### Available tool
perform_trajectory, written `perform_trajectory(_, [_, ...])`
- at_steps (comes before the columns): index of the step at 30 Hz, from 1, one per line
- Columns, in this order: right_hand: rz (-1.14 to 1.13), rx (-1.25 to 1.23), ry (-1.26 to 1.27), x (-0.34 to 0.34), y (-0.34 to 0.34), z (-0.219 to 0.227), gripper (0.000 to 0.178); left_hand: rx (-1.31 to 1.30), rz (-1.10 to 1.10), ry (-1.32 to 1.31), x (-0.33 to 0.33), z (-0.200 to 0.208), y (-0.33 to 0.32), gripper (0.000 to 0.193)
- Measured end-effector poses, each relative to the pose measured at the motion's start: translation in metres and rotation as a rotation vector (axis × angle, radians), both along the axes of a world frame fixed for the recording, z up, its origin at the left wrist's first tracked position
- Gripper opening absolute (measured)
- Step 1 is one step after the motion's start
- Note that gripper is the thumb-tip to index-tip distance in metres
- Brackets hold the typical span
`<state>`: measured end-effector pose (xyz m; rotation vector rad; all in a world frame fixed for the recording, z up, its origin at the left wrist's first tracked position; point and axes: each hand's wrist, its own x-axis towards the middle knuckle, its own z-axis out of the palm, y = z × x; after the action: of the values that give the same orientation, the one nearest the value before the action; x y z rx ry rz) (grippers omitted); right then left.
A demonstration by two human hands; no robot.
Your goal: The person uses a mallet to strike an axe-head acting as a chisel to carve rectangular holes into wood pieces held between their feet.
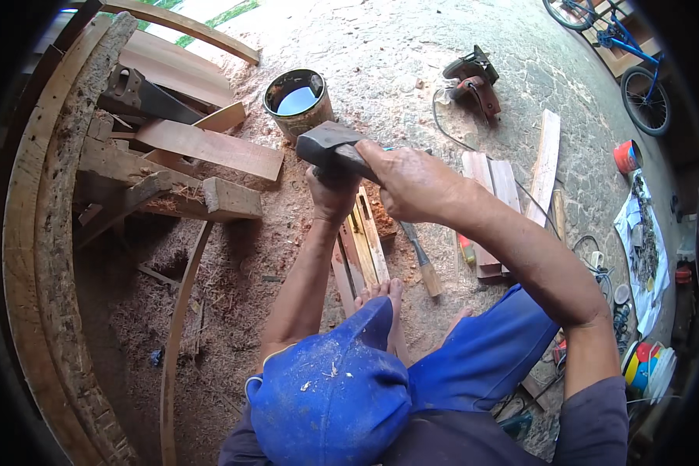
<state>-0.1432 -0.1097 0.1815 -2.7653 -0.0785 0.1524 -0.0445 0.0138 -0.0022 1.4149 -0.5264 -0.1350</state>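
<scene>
My right hand (412, 182) is closed round the handle of a heavy, dark, block-headed hammer (326, 144); its exact head shape is hard to tell. Just under that head, my left hand (335, 198) is closed, and whatever it grips is hidden. Below both hands lie narrow wooden strips (369, 241) with long slots cut in them, running toward me. My bare foot (382, 291) rests at their near end. To the right of the strips, a chisel (422, 260) with a wooden handle lies on the ground.
A bucket (301, 124) of liquid stands ahead. Left are a heavy timber bench (144, 175), a handsaw (151, 97) and boards. Right lie a corded power tool (475, 85), planks (547, 159), a red can (627, 157) and a white cloth (656, 279). A blue bicycle (637, 54) stands far right.
</scene>
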Motion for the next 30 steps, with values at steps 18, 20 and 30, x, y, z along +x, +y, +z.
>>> perform_trajectory(18, [-0.007, 0.097, 0.142, -0.002, -0.021, -0.023, 0.054, 0.013, 0.145, -0.057, -0.02, 0.0, -0.01, 0.026])
perform_trajectory(20, [0.006, 0.069, 0.159, -0.026, -0.027, -0.005, 0.062, 0.071, 0.347, -0.285, -0.051, 0.004, -0.015, 0.031])
perform_trajectory(30, [-0.181, 0.319, -0.588, 0.036, -0.022, 0.058, 0.048, 0.081, 0.194, -0.008, 0.035, -0.007, -0.022, 0.009])
